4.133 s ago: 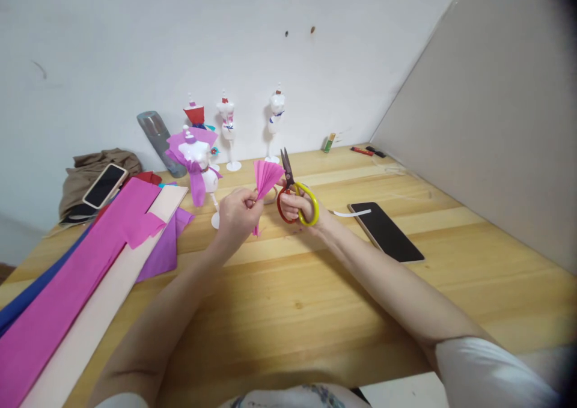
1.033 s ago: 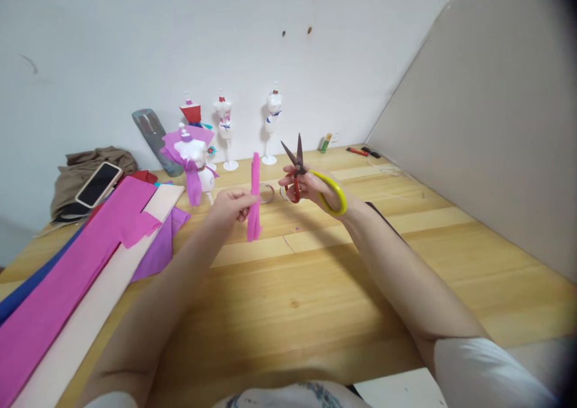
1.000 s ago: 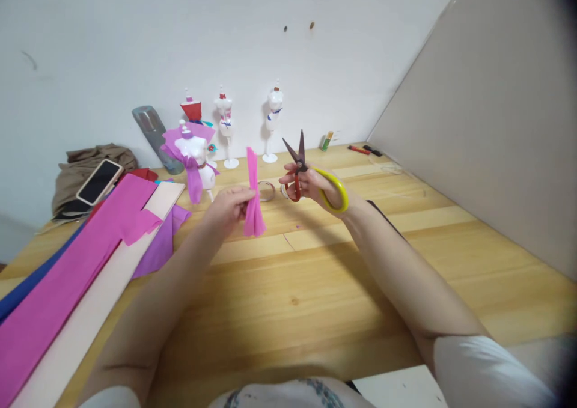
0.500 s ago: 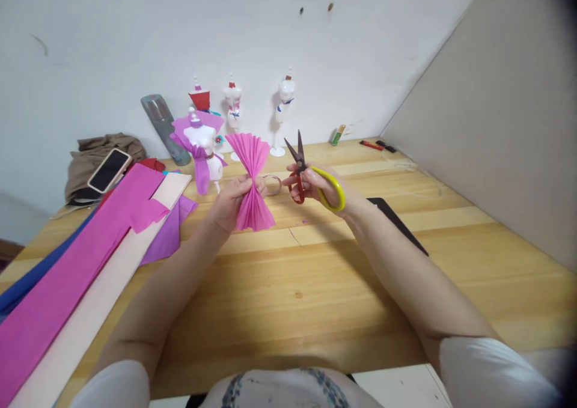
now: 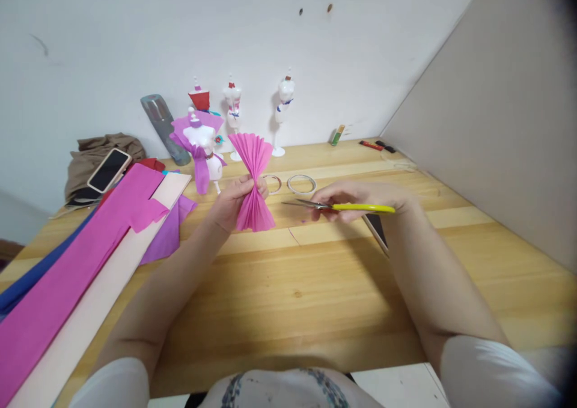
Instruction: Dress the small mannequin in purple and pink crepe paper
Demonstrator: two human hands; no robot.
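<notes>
My left hand [image 5: 234, 202] pinches a pleated pink paper fan [image 5: 253, 210] at its narrow waist, so both ends flare out like a bow. To the right, my right hand [image 5: 345, 199] is closed on scissors [image 5: 360, 207] with yellow and red handles. The scissors lie nearly level, their dark blades pointing left toward the paper without touching it. Behind the hands, a roll of tape [image 5: 302, 184] rests on the table, and a second ring [image 5: 273, 184] is partly hidden by the paper.
Small white mannequins stand along the wall, one draped in purple [image 5: 201, 137]. Pink and cream paper strips [image 5: 103, 240] cover the left side. A phone [image 5: 109, 170] lies on brown cloth beside a leaning bottle [image 5: 164, 128]. A dark flat object [image 5: 377, 231] sits under my right forearm.
My right hand has moved right and turned, bringing the scissors from upright to nearly level and uncovering the tape roll. My left hand and the pink paper stay almost still.
</notes>
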